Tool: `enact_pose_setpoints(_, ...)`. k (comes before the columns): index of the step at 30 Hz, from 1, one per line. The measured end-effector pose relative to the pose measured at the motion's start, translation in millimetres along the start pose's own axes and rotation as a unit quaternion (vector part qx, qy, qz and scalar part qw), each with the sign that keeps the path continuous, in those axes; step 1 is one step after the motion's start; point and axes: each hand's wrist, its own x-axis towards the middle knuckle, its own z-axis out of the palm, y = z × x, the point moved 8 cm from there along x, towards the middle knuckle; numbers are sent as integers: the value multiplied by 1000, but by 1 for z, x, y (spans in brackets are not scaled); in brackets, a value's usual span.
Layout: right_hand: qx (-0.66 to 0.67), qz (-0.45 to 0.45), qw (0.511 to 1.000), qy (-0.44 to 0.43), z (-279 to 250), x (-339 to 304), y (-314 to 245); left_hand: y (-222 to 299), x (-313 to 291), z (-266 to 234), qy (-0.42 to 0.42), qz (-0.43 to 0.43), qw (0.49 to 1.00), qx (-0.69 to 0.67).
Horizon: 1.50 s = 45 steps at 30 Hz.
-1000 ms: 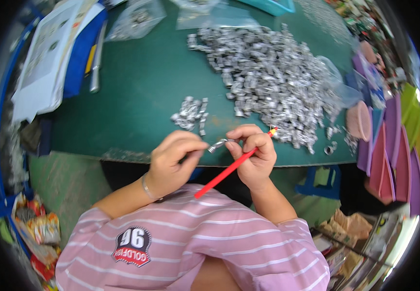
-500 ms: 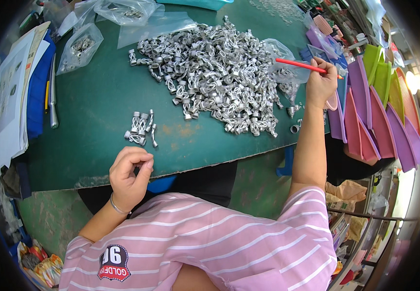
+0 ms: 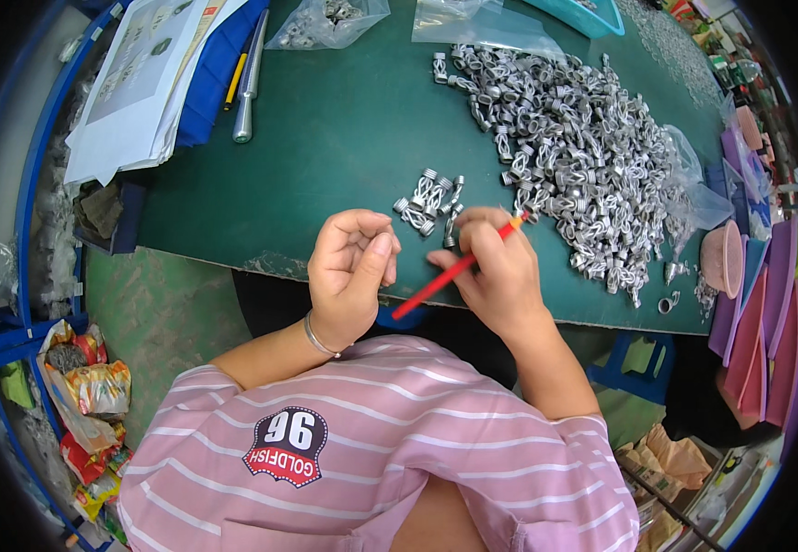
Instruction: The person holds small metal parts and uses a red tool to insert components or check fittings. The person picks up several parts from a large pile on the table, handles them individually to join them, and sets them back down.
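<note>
My right hand (image 3: 502, 276) is closed round a slim red pencil (image 3: 436, 283), which slants across the palm with its yellowish end up by the knuckles. Beside it, just over the table's front edge, my left hand (image 3: 351, 273) is curled with thumb against fingers; whatever may be inside stays hidden. Just beyond both hands lies a small group of silvery metal pieces (image 3: 428, 198), each with a threaded end and twisted loops. A large heap of the same pieces (image 3: 583, 166) spreads to the right.
Papers (image 3: 141, 83) and a blue folder (image 3: 219, 83) lie at the left, next to a yellow pencil (image 3: 236, 81) and a silver rod (image 3: 250, 87). Clear plastic bags (image 3: 325, 23) and a turquoise tray (image 3: 592, 17) are at the back. Colourful bins (image 3: 753, 340) stand at the right.
My right hand has come from beyond the heap's right side back to beside my left hand, with the red pencil still in it. The view has swung, shifting the table's contents rightward.
</note>
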Motion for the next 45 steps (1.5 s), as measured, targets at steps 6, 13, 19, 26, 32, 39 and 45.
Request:
enact_pose_setpoints(6,-17,98,994,46,-2,-10,23,-5,-3,7,-35,-57,997,35)
enact_pose_setpoints(13,392,243,886,50,2,-32,38,-22,2,22,-101,-132,985,56)
enact_pose_setpoints(19,601,262,754,42,19,-39,36,-18,0,26,-115,-207,971,30)
enact_pose_setpoints(26,565,185,804,28,19,-41,35,1,2,35,-141,-83,986,40)
enact_pose_setpoints(32,466,136,870,84,3,-39,25,3,1,36,-147,-73,986,41)
enact_pose_setpoints(39,391,91,901,165,-16,-37,16,-27,-6,28,-94,-273,957,-43)
enact_pose_setpoints(45,239,-37,965,102,-21,-20,-16,-38,-13,32,-84,-372,906,-186)
